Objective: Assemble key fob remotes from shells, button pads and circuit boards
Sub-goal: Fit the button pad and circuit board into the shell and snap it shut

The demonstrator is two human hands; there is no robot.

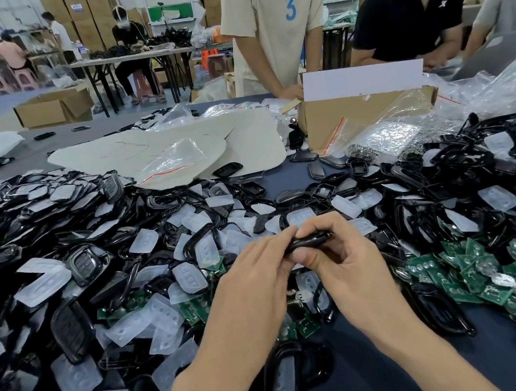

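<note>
Both hands, left (256, 274) and right (338, 257), pinch one black fob (308, 240) together above table (366, 378) (bare patch near front edge). Shells (70, 325), pads (160, 314), boards (488, 273) heaped around; box (356, 117) behind.

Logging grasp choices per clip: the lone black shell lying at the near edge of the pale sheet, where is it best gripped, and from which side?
Probably from above, pinching the black shell across its short width by the two long edges. It lies flat on the pale sheet, long axis roughly left to right, with room beside both edges.
</note>
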